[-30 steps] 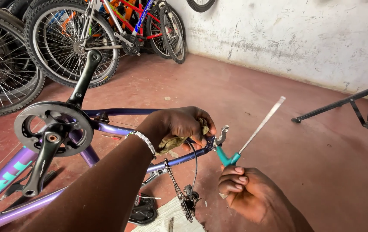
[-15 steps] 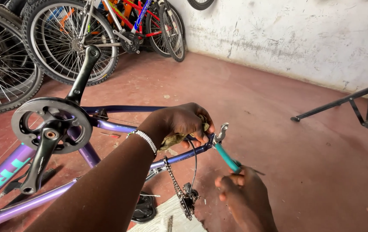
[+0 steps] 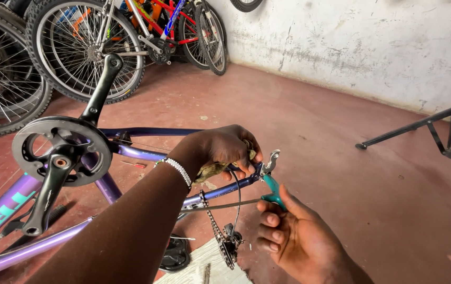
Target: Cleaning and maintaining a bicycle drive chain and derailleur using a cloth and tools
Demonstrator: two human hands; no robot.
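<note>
Bare red concrete floor [image 3: 341,158] is lying open to the right, running to the white wall [image 3: 372,47]. Parked bicycle wheels [image 3: 86,50] are crowding the left. Left hand [image 3: 225,150] is reaching over the upturned purple metal bicycle frame [image 3: 130,152], grip closing on a rag at its rear dropout. Right hand [image 3: 296,236], palm up, is gripping the teal-handled screwdriver [image 3: 274,193] beside the hanging derailleur [image 3: 229,244].

parked bikes [image 3: 130,47], white wall [image 3: 367,47], black rack [image 3: 436,134]

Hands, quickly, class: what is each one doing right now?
Left hand: closed, pressing a rag around the purple bike frame.
Right hand: closed on a teal-handled tool.
</note>
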